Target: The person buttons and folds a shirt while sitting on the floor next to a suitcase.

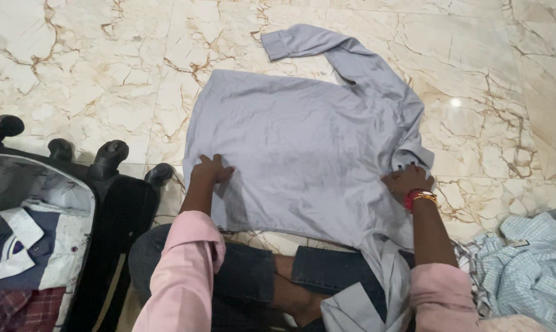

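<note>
As the head view looks down, a grey shirt lies spread back-up on the marble floor. The left hand presses flat on its left edge, the right hand on its right edge — neither grip holds anything. A suitcase stands left — a striped shirt lies right.

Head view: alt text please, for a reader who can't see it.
Seen from above, a person's left hand and right hand press flat on a grey long-sleeved shirt spread on a marble floor. An open black suitcase holding folded clothes lies at left; a striped blue shirt lies crumpled at right.
</note>
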